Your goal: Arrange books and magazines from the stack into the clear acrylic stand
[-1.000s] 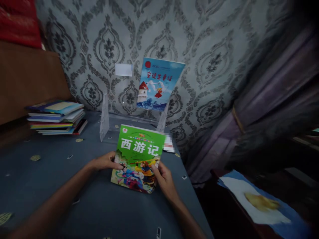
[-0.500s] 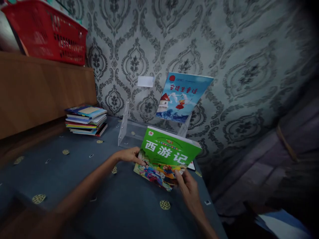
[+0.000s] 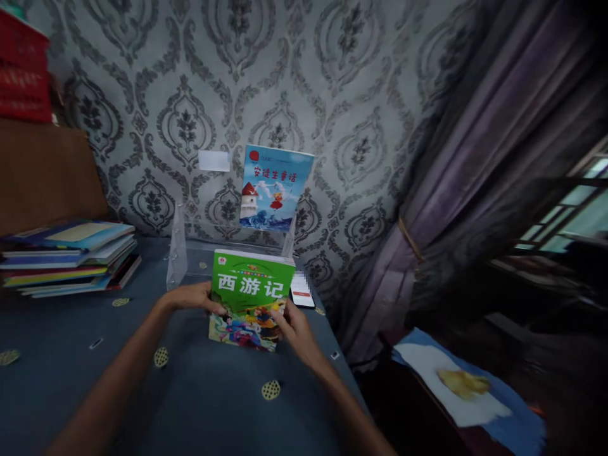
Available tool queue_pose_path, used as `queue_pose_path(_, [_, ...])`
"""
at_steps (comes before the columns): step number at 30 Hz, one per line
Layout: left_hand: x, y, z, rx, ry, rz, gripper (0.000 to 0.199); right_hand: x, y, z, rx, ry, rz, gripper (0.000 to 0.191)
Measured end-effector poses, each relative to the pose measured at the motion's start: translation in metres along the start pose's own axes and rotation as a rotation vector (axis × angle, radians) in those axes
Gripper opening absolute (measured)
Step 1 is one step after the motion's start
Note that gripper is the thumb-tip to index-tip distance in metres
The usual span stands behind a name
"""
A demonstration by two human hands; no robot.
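Note:
A green picture-covered book (image 3: 251,291) with large white characters is held upright, tilted back, between both hands above the table. My left hand (image 3: 197,299) grips its left edge, thumb on the front cover. At the lower right edge, my right hand (image 3: 297,326) pinches it with the thumb in front; the other fingers are largely behind the cover. Just beyond stands a clear acrylic rack (image 3: 178,250), partly hidden by the green book. A blue book (image 3: 273,190) with red characters leans on the rack's upper tier, cover facing me.
A stack of books (image 3: 71,256) lies at the left by a wooden box-like surface (image 3: 47,177) bearing a red basket (image 3: 23,69). A phone (image 3: 303,291) rests right of the rack on the dark patterned tablecloth (image 3: 204,392). Purple curtains (image 3: 394,266) hang at the right.
The view has turned to the right, so everything shifts left and more curtain shows. Both hands still hold the green book, which now looks more level and squarer to me.

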State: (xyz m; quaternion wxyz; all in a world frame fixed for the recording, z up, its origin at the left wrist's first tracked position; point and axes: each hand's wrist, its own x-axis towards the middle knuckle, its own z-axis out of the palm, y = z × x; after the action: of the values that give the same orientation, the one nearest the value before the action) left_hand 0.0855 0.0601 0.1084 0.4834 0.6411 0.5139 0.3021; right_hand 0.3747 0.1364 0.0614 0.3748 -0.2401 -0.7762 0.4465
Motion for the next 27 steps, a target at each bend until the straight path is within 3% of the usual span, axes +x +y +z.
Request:
queue_pose_path(5, [0.003,0.013,-0.007,0.101,0.011,-0.049,0.043,0.028,-0.011,-0.021,0.075,-0.206,0.051,0.045])
queue_pose_path(11, [0.006,0.012,-0.008,0.085,0.055,-0.083,0.045,0.072,-0.016,-0.048,0.065,-0.537,0.196,0.045])
queue_pose_path(13, [0.006,0.01,-0.008,0.067,0.066,-0.094,0.048,0.081,-0.016,-0.052,0.072,-0.575,0.221,0.044])
queue_pose_path(21, [0.005,0.008,-0.012,0.037,0.136,-0.099,0.057,0.091,-0.016,-0.046,0.129,-0.509,0.171,0.042])
queue_pose_path(27, [0.009,0.021,-0.008,0.027,0.334,0.016,0.071,0.093,-0.023,-0.048,0.106,-0.314,0.067,0.046])
